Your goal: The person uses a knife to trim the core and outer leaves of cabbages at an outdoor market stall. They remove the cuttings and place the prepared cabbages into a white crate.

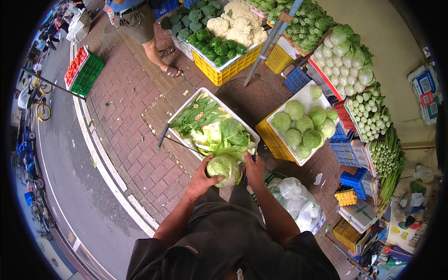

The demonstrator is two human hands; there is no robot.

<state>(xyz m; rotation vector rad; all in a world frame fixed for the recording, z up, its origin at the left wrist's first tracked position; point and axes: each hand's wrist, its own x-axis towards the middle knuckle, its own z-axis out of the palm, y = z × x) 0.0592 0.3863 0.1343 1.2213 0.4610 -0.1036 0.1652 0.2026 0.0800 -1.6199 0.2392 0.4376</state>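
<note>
A round green cabbage [224, 168] rests in my left hand [204, 176], with the thumb across its pale lower side. My right hand [254, 168] is closed beside the cabbage; a dark blue handle shows at its fingers, and the rest of that tool is hidden. A loose outer leaf [231, 152] spreads between the cabbage and my right fingers. Just beyond both hands stands a white foam box [224, 104] filled with cut leaves and greens [201, 117]. A black-handled metal rod [163, 134] slants across the box's near left side.
To the right, a yellow crate [273, 145] bears a foam tray of cabbages [303, 126]. A slanted metal pole [260, 52] stands before green peppers [221, 49]. Plastic-wrapped produce [297, 199] lies near my right leg. A person in sandals [154, 45] stands ahead; tomatoes [76, 64] sit by the road.
</note>
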